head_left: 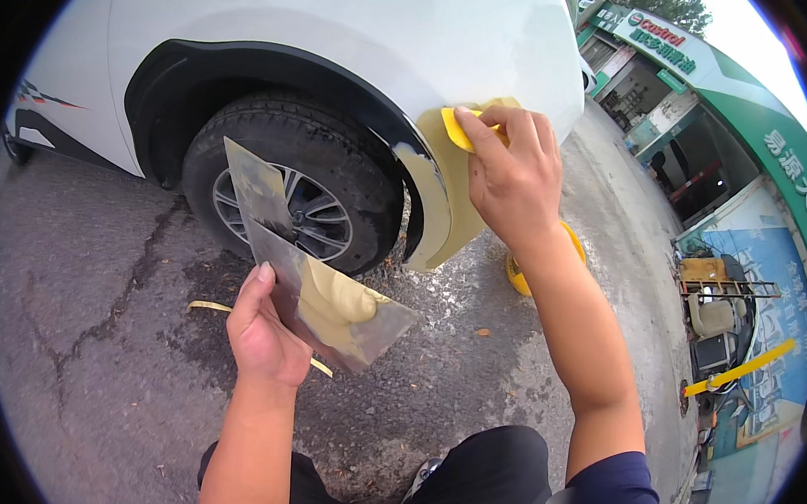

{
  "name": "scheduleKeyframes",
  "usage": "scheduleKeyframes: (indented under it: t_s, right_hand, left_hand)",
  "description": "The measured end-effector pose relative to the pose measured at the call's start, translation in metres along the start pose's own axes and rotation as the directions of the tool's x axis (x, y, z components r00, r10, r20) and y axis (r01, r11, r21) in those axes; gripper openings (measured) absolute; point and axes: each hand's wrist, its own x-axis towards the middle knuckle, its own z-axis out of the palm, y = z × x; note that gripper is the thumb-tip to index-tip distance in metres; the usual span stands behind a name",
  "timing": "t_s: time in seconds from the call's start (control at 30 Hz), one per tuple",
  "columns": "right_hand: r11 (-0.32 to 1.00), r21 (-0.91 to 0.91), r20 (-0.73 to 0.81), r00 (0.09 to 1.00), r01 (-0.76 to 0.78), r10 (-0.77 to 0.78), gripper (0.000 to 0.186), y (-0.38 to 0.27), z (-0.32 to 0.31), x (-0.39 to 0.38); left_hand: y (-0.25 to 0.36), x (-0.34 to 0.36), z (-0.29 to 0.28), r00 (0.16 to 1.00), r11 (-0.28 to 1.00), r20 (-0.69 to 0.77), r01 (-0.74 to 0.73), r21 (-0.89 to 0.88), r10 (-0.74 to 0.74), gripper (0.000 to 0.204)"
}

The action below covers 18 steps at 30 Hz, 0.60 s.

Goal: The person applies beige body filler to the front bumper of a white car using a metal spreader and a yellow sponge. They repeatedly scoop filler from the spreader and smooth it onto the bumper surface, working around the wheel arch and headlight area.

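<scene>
My left hand (pixel 267 336) grips the edge of a bent grey metal sheet (pixel 381 341), its thumb on top. A thick mound of beige body filler (pixel 334 296) lies on the sheet's lower part, and thin smears mark its upper part. My right hand (pixel 520 162) pinches a yellow plastic spreader (pixel 455 130) against the white car's rear corner (pixel 416 49). Beige filler (pixel 464 221) coats the panel beside and below the spreader, behind the wheel arch. Part of the spreader is hidden behind my fingers.
The car's wheel (pixel 308 218) stands just beyond the metal sheet. A yellow round container (pixel 518 273) sits on the ground behind my right forearm. A strip of tape (pixel 208 306) lies on the cracked pavement (pixel 95 307). Shopfronts (pixel 680 112) and stacked clutter (pixel 718 317) line the right side.
</scene>
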Motion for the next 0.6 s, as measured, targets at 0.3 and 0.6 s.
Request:
scheduleKeyframes:
  t_s: [0.3, 0.6]
  right_hand:
    - [0.964, -0.153, 0.14, 0.97, 0.22, -0.199, 0.034, 0.005, 0.0, 0.014]
    - [0.972, -0.126, 0.124, 0.976, 0.197, -0.181, 0.033, -0.001, 0.0, 0.021]
  left_hand:
    - [0.006, 0.012, -0.015, 1.0, 0.999, 0.018, 0.015, -0.04, -0.014, 0.034]
    - [0.006, 0.021, -0.017, 0.999, 0.997, 0.047, 0.028, -0.068, -0.025, 0.034]
